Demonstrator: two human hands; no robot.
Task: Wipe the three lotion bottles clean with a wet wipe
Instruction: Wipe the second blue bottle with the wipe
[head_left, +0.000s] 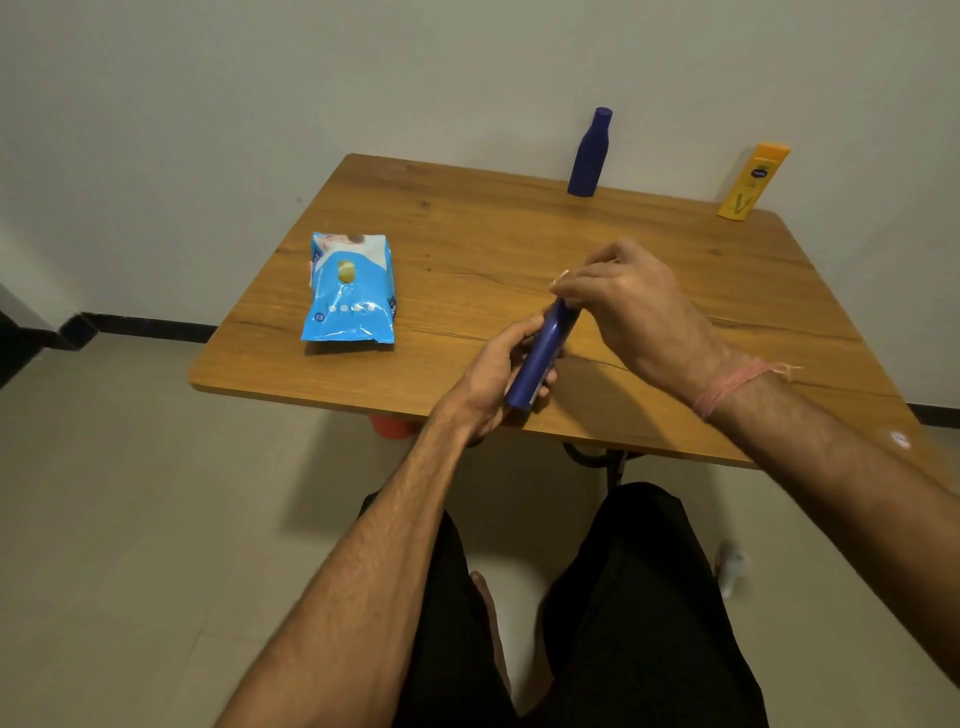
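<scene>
The blue bottle (540, 353) tilts above the table's (467, 234) near edge. The left hand (498, 371) grips its base to steady it; the right hand (631, 301) closes over the cap end, a white scrap, likely the wipe, barely showing. Two bottles (589, 153) wait upright by the wall, the pack (349, 288) lying left.

The right hand (631, 301) covers the top of the tilted blue bottle (540, 358); only a white sliver of wipe (562, 275) shows.
</scene>
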